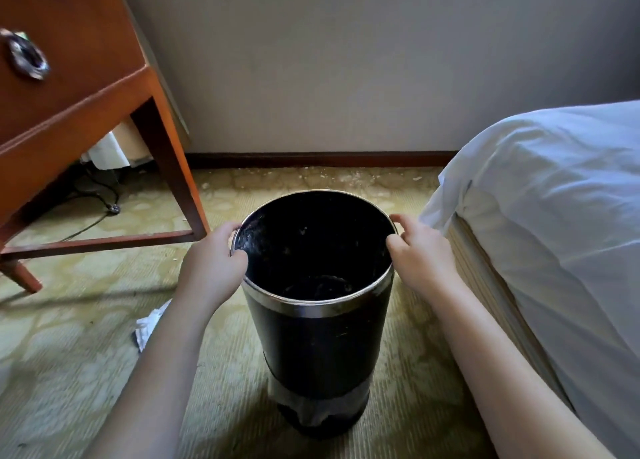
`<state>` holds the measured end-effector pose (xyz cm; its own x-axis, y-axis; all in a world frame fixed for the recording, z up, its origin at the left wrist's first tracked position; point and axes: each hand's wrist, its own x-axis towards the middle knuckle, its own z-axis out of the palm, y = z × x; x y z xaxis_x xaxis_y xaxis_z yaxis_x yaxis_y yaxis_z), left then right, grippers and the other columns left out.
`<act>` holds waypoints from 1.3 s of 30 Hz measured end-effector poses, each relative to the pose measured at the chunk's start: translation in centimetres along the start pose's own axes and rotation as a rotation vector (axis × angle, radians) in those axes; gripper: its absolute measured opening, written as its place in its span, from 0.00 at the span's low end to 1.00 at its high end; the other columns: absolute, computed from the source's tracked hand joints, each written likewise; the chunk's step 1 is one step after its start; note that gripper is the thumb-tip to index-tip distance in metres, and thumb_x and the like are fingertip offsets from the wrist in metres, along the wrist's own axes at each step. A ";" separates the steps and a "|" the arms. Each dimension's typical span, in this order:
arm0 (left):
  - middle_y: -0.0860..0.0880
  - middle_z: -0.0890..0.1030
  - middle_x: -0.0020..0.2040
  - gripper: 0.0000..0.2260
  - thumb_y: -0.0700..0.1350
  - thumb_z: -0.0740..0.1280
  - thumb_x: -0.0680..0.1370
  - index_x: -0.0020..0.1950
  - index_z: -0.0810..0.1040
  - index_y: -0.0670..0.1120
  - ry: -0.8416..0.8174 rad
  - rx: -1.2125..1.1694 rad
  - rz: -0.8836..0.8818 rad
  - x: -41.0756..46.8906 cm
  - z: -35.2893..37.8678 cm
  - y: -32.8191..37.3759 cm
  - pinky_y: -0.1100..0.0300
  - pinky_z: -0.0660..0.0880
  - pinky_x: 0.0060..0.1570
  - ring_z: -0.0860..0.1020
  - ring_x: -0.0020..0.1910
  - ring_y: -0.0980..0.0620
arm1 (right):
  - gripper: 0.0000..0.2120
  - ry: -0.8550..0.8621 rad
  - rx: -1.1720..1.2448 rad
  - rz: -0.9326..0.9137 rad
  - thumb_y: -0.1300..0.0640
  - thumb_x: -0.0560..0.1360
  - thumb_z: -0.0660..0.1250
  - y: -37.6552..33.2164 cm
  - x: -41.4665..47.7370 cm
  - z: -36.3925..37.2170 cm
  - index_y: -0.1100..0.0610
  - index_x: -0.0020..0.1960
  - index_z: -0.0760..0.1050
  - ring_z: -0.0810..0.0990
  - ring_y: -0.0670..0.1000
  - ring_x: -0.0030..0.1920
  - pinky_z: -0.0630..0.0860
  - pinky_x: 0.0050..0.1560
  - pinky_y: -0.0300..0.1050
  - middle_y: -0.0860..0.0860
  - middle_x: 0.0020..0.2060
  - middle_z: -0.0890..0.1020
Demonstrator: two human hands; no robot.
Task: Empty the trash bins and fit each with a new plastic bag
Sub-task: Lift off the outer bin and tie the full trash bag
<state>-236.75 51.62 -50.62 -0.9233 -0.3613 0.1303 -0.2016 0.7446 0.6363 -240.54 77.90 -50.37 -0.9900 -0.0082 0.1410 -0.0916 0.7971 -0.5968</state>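
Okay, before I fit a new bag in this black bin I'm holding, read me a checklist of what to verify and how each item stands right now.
1. The black round bin with its silver metal rim stands upright on the patterned green carpet: ok.
2. Bin emptied: ok, no large trash shows inside, only small specks.
3. The left hand and right hand grip opposite sides of the rim: ok.
4. Liner over the rim: not ok, none shows there.
5. New bag at hand: cannot tell; a crumpled white piece lies on the carpet beside the left forearm.
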 end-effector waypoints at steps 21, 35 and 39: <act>0.39 0.82 0.43 0.21 0.36 0.58 0.78 0.70 0.72 0.47 0.442 0.037 0.168 9.7 -2.0 -4.4 0.55 0.69 0.37 0.76 0.37 0.41 | 0.25 0.184 0.144 -0.159 0.62 0.80 0.52 -6.6 9.4 10.6 0.51 0.76 0.57 0.75 0.55 0.37 0.71 0.35 0.48 0.53 0.38 0.77; 0.41 0.80 0.45 0.19 0.39 0.55 0.81 0.69 0.73 0.51 0.273 0.060 -0.188 12.8 7.4 -19.9 0.58 0.67 0.38 0.72 0.39 0.45 | 0.27 -0.110 -0.009 -0.137 0.65 0.77 0.53 -4.9 12.5 26.4 0.51 0.75 0.56 0.76 0.57 0.38 0.73 0.38 0.50 0.56 0.39 0.78; 0.40 0.81 0.53 0.19 0.39 0.54 0.81 0.68 0.75 0.51 0.197 0.103 -0.294 12.8 9.2 -22.7 0.53 0.73 0.46 0.77 0.49 0.39 | 0.23 -0.209 -0.053 -0.110 0.63 0.78 0.54 -4.2 12.2 29.7 0.53 0.72 0.54 0.77 0.58 0.38 0.75 0.38 0.51 0.56 0.38 0.78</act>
<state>-246.94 35.21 -70.39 -0.7424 -0.6618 0.1042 -0.4898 0.6423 0.5895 -255.41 56.47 -69.60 -0.9756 -0.2169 0.0335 -0.1998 0.8152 -0.5436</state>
